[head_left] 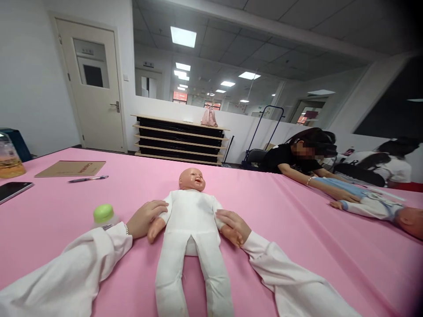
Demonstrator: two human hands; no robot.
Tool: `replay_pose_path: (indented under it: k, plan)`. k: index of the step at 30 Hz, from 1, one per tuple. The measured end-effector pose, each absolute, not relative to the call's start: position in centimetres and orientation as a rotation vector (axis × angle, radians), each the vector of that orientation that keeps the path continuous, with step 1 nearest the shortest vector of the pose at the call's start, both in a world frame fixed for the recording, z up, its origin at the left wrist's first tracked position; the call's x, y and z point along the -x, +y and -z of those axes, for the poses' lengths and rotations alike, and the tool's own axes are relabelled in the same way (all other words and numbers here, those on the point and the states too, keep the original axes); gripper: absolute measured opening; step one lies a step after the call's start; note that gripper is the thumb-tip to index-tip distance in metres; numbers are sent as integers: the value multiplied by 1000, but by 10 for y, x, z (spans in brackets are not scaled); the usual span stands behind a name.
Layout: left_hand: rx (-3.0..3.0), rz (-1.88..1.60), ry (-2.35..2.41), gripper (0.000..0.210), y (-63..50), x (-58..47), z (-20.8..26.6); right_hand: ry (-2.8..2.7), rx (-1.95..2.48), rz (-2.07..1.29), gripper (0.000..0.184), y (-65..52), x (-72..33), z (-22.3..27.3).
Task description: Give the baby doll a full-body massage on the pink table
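A baby doll (191, 213) lies on its back on the pink-covered table, head away from me and legs toward me. Its cloth body is white, with a grey patch on the chest; the head and hands are plastic. My left hand (145, 216) rests over the doll's arm on the left, fingers stretched out and touching the sleeve. On the other side, my right hand (234, 222) lies across the doll's other arm with its fingers extended. Both thumbs are mostly hidden. Beside my left wrist stands a small jar with a green lid (103, 213).
A pen (88, 179), a brown notebook (70, 168), a phone (15, 190) and a bottle of amber liquid (10, 156) lie or stand at the left. At right, a person (297, 154) leans over the table, hands on another doll (380, 206) in blue and white clothing.
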State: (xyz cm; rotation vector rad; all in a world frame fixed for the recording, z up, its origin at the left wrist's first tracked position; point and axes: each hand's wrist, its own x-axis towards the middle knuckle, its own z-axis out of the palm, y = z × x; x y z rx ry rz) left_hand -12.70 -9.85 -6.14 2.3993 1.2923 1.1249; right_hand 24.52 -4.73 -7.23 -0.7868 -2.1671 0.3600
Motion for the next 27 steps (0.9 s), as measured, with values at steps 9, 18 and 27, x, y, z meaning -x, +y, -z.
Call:
replay_pose_path:
  k: [9,18,27]
  plan:
    - [-1875,-1446,1604,43,-46,90,61,-1583,1086,-515,59,7,-194,64]
    - [-1725,-1121,1962,43,-4,82,63,-1457,1178,-719,48,51,-177,77]
    - [-1690,-1201,2023,44,-11,77,59,-1352,1291,-566,53,35,-167,67]
